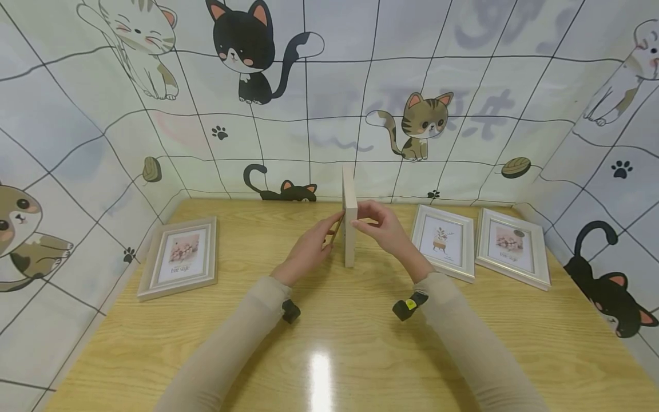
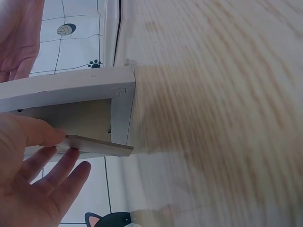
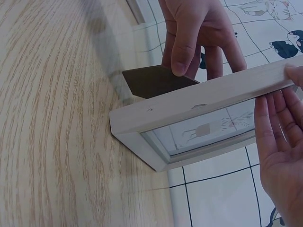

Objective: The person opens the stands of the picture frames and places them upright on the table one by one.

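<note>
A pale wooden picture frame [image 1: 350, 240] stands upright on the table, edge toward me. My left hand [image 1: 310, 245] is on its back side and pinches a thin board [image 2: 97, 144] between thumb and fingers. In the right wrist view this board [image 3: 158, 82] shows a dark brown face and slants out from the frame's back. My right hand [image 1: 385, 229] grips the frame's near edge, with the thumb on the rim. The fingers [image 3: 268, 127] of that hand lie against the front, where a faint printed picture [image 3: 213, 127] shows behind the clear pane.
One framed picture [image 1: 179, 257] lies face up at the left of the wooden table [image 1: 288, 355]. Two more, a plant print frame [image 1: 444, 243] and a flower print frame [image 1: 513, 247], lie side by side at the right. A cat-patterned cloth [image 1: 340, 91] hangs behind the table.
</note>
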Demonstrator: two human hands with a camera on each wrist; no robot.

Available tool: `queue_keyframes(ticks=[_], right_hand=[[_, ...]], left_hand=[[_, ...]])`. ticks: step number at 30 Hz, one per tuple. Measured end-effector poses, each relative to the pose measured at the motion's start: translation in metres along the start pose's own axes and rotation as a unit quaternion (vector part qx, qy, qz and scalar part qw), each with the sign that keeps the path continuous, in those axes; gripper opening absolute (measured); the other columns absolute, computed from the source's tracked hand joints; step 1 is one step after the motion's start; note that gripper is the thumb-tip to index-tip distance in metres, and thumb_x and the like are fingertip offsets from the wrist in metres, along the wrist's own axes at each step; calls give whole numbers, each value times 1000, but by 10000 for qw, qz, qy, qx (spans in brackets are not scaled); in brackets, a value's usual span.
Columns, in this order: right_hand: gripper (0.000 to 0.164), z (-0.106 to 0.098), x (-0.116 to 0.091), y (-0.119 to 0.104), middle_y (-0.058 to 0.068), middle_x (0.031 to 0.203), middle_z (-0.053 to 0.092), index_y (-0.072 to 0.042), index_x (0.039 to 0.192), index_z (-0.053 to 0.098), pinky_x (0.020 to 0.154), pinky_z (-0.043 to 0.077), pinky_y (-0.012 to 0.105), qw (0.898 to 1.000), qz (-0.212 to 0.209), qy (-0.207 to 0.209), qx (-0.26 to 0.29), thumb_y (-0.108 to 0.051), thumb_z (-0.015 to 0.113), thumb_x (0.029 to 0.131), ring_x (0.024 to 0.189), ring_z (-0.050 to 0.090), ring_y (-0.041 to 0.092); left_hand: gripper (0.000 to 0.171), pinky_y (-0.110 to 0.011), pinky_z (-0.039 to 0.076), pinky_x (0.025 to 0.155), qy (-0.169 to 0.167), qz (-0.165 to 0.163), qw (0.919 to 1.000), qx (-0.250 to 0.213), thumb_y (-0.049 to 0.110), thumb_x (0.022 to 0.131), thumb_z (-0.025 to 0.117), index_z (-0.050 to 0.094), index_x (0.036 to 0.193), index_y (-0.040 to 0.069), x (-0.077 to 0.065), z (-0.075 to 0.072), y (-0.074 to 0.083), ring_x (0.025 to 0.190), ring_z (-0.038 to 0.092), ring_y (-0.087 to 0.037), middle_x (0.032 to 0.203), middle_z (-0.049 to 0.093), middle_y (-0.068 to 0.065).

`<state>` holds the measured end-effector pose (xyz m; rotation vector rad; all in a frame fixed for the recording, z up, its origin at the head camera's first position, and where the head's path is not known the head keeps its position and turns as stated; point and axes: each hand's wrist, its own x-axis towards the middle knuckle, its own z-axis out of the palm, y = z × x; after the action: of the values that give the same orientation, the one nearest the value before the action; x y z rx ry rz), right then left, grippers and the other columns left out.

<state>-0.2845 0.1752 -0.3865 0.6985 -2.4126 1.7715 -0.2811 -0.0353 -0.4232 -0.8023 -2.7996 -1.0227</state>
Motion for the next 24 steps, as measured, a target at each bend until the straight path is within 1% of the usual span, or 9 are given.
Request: queue_keyframes(ticks=[3,10,18,20,24], right_hand=[[31,0,0,0,21,118,65,2,124,60,96,57,36,10000,0,9,8,-4,65,94,104,63,6],[30,1,0,0,21,117,65,2,124,60,98,56,42,10000,6,18,-2,-4,65,95,103,63,5],[30,2,0,0,22,117,65,2,123,61,97,56,44,10000,61,37,-48,-5,66,94,104,62,6],[29,2,0,0,22,117,65,2,123,61,97,55,45,10000,88,33,-26,-5,66,94,104,62,8],[29,3,0,0,22,117,65,1,123,60,98,55,46,9999,113,18,-6,-5,65,95,105,62,10]], left_hand=[[76,-45,54,100,-8,4,10000,1,-2,95,61,27,158,26,0,-2,1,127,60,-26,156,44,-4],[78,-44,54,102,-36,81,10000,-23,-3,96,58,26,158,30,-1,-5,-1,128,60,-25,156,43,-3],[79,-42,57,93,-34,77,9994,339,-8,94,52,27,157,32,-2,-9,-3,124,61,-27,151,49,-4],[80,-42,57,93,-27,92,9991,408,-9,93,52,28,157,32,-1,-10,-4,123,61,-27,151,49,-4],[80,-42,55,96,-20,120,9988,481,-10,92,52,28,157,31,-1,-11,-4,126,59,-27,151,49,-4]])
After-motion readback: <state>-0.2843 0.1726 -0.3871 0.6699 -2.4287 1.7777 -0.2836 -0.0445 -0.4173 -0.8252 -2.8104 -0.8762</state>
